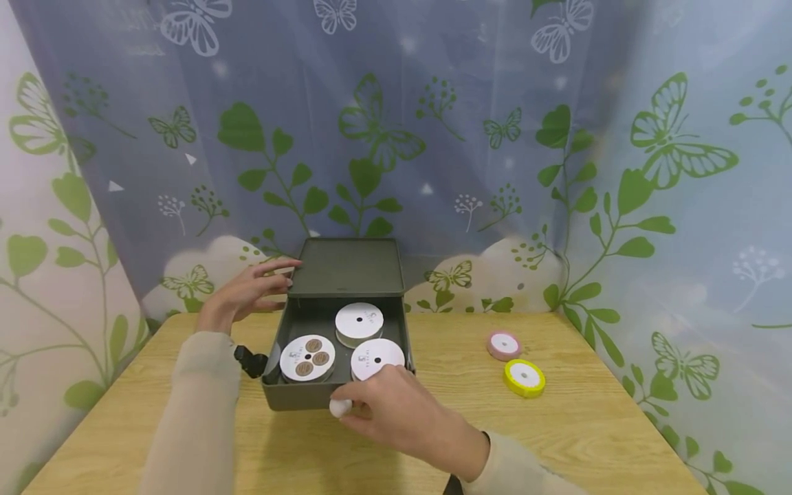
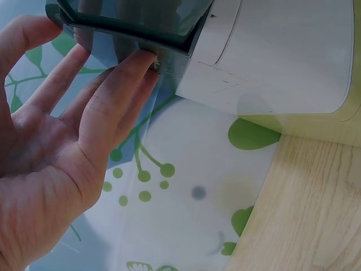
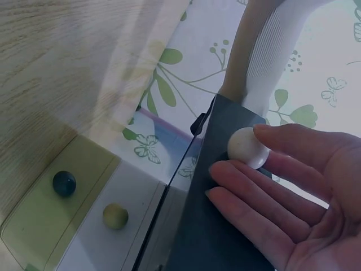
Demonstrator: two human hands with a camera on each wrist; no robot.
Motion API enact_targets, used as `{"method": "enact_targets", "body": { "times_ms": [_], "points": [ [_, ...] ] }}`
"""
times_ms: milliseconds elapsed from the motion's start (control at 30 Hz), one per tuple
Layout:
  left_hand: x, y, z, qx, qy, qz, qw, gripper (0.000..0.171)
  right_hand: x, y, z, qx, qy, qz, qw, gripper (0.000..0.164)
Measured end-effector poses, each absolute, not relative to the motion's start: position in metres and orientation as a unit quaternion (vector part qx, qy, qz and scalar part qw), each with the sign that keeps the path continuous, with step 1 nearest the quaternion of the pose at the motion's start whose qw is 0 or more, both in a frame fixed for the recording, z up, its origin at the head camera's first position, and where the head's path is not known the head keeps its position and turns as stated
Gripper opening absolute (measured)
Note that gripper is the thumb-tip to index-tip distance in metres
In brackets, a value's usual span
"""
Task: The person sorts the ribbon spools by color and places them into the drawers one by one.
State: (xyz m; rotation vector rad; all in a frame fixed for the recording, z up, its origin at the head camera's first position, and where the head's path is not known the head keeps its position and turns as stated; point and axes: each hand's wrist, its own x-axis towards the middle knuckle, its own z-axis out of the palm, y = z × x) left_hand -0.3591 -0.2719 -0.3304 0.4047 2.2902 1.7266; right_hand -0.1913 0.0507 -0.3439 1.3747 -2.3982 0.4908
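Note:
A small drawer cabinet (image 1: pixel 349 268) has its dark top drawer (image 1: pixel 297 397) pulled out. Inside the drawer lie three white-faced ribbon spools: one at the back (image 1: pixel 365 315), another at the left with brown round stickers (image 1: pixel 300 350), and a third at the right (image 1: pixel 368 354), partly covered by my right hand. My right hand (image 1: pixel 408 416) pinches the round white knob (image 3: pixel 247 148) on the drawer front between thumb and fingers. At the cabinet's left side, my left hand (image 1: pixel 244 292) rests its extended fingertips (image 2: pixel 145 59) against the dark upper section.
Below the dark drawer are a white drawer with a yellowish knob (image 3: pixel 115 216) and a yellow drawer with a dark blue knob (image 3: pixel 64 184). A pink-edged spool (image 1: pixel 504 344) and a yellow spool (image 1: pixel 524 377) lie on the wooden table (image 1: pixel 575 426) to the right. Patterned curtains stand behind.

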Motion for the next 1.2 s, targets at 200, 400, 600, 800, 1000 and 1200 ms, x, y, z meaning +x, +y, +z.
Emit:
{"method": "enact_targets", "body": {
  "times_ms": [200,400,600,800,1000,1200],
  "points": [
    [-0.359,-0.273,-0.330,0.142,0.786,0.589,0.123,0.059,-0.193,0.049,-0.349,0.483,-0.836,0.191,0.180,0.014],
    [-0.359,-0.272,-0.330,0.141,0.787,0.588,0.122,0.059,-0.195,0.049,-0.353,0.492,-0.821,0.199,0.209,0.012],
    [-0.358,-0.271,-0.329,0.142,0.786,0.589,0.121,0.059,-0.195,0.048,-0.351,0.491,-0.823,0.202,0.203,0.013],
    [-0.359,-0.270,-0.329,0.142,0.786,0.589,0.122,0.060,-0.197,0.048,-0.347,0.489,-0.827,0.211,0.183,0.012],
    [-0.359,-0.271,-0.331,0.145,0.782,0.594,0.122,0.060,-0.201,0.048,-0.345,0.484,-0.826,0.215,0.194,0.011],
    [-0.360,-0.271,-0.331,0.147,0.780,0.596,0.121,0.060,-0.204,0.048,-0.345,0.479,-0.828,0.214,0.200,0.012]
  ]
}}
